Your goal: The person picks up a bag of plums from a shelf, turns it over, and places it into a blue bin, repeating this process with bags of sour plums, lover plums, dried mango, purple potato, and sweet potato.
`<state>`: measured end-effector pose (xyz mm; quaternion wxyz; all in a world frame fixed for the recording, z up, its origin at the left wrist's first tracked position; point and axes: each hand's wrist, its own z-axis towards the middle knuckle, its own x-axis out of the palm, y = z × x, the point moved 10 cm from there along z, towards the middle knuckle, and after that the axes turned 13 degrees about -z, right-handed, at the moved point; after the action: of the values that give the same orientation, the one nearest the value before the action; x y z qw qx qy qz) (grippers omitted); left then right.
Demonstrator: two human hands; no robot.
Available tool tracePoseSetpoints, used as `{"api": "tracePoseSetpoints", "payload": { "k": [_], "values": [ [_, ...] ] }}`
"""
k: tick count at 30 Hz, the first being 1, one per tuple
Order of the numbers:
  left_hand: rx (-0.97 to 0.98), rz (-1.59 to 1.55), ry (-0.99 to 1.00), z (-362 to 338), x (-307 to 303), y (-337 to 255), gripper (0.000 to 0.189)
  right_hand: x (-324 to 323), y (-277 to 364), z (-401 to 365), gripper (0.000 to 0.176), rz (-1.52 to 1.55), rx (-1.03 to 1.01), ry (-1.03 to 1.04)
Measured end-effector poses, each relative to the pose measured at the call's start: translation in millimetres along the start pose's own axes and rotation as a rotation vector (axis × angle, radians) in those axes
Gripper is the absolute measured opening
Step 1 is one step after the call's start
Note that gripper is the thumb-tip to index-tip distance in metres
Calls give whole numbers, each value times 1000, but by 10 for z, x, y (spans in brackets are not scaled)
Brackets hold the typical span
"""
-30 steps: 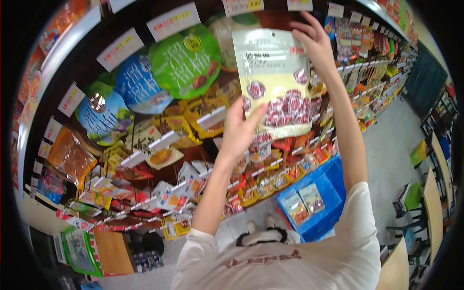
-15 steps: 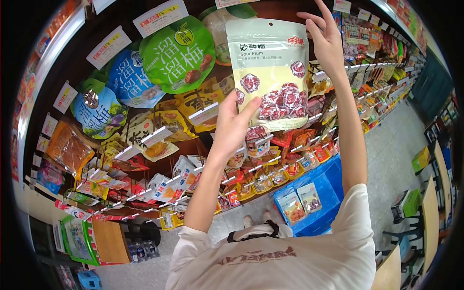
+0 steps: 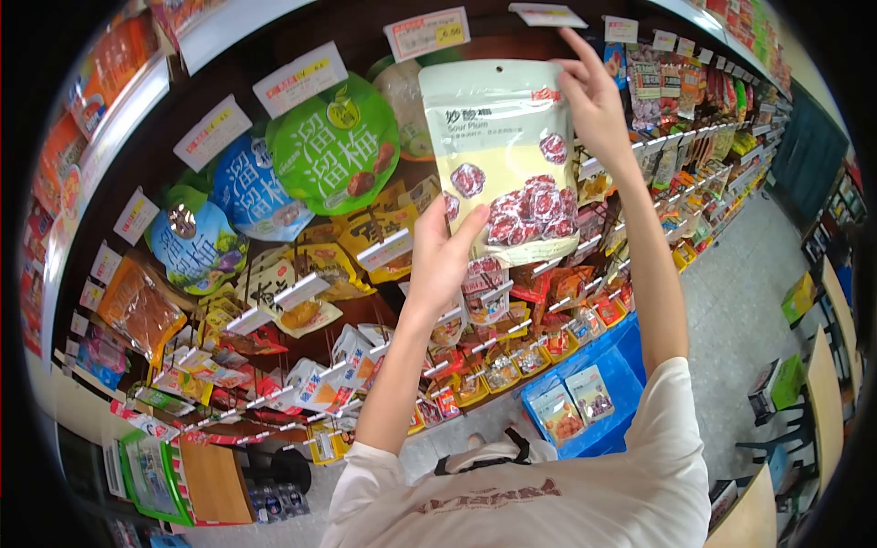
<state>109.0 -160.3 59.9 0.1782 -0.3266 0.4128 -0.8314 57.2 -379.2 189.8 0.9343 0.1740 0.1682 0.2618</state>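
A pale green and yellow Sour Plum bag (image 3: 512,173) hangs upright at the centre, its front towards me. My left hand (image 3: 443,251) grips its lower left edge, thumb across the front. Beside the bag's upper right corner is my right hand (image 3: 589,105), index finger stretched up near a white price tag (image 3: 548,15) and the other fingers bent by the bag's edge. Whether they touch the bag is hard to tell. Left of the bag hang a round green bag (image 3: 336,142) and a blue bag (image 3: 256,187).
Shelf hooks with many snack packets (image 3: 365,242) spread across the left and middle. Below right, a blue crate (image 3: 607,356) holds two bags. Further right are the grey floor (image 3: 722,320) and wooden boards (image 3: 825,365). A green-edged box (image 3: 155,479) stands at the lower left.
The camera view has shifted, so the shelves appear lower. The bag sits slightly lower and further left in view, still in my left hand. My right hand appears lower and further left.
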Motion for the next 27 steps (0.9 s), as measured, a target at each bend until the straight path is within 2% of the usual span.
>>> {"api": "tracePoseSetpoints", "payload": {
  "k": [2,5,27],
  "values": [
    [-16,14,-3,16,-23,40,29,35,-1,-39,51,44,67,24],
    [-8,3,1,53,-40,88,28,102,-7,-54,49,146,64,37],
    [48,-12,15,214,27,140,26,46,-44,-89,52,134,109,16]
  ]
}}
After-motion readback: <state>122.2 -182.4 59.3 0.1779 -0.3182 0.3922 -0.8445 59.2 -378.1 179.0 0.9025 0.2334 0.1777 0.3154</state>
